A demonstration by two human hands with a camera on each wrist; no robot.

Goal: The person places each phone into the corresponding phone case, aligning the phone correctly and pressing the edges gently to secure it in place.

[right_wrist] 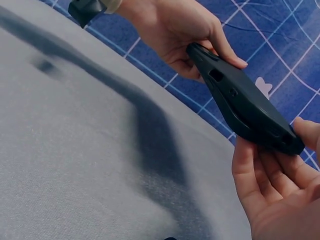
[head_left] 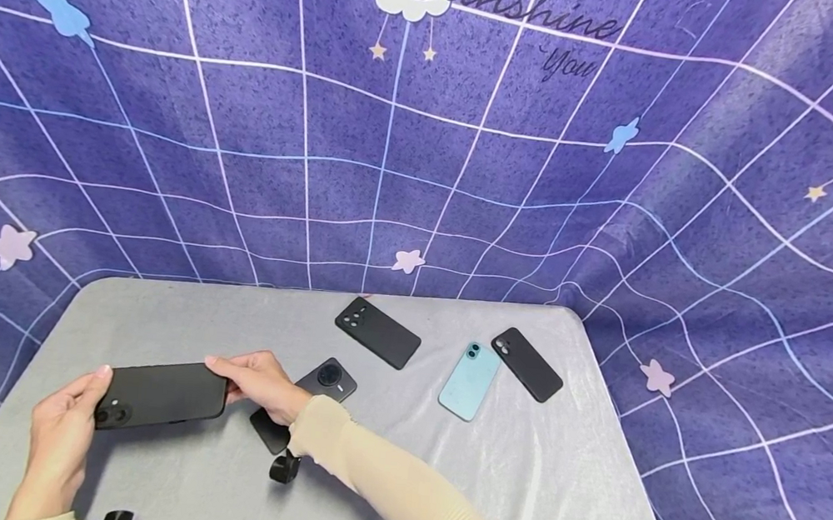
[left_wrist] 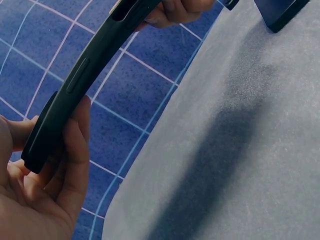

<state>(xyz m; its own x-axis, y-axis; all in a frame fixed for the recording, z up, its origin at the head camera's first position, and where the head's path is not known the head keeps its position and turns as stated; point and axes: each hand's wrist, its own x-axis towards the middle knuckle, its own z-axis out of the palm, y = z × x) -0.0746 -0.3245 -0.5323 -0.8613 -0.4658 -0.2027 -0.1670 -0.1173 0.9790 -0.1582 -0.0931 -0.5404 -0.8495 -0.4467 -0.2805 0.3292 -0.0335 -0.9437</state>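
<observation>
A black phone case with camera openings at its left end is held above the table, its back turned up. My left hand pinches the camera end, thumb on top and fingers beneath. The opposite end is gripped by my right hand, again thumb over the back. Along its side in the left wrist view the case looks bowed and shows a raised button cover. One long edge of the case bulges outward in the right wrist view. Whether a phone sits inside, I cannot tell.
Partly under my right forearm lie a grey phone with a round camera and a dark flat piece. Farther back are a black case, a light blue phone and another black case. Patterned purple cloth encloses the grey table.
</observation>
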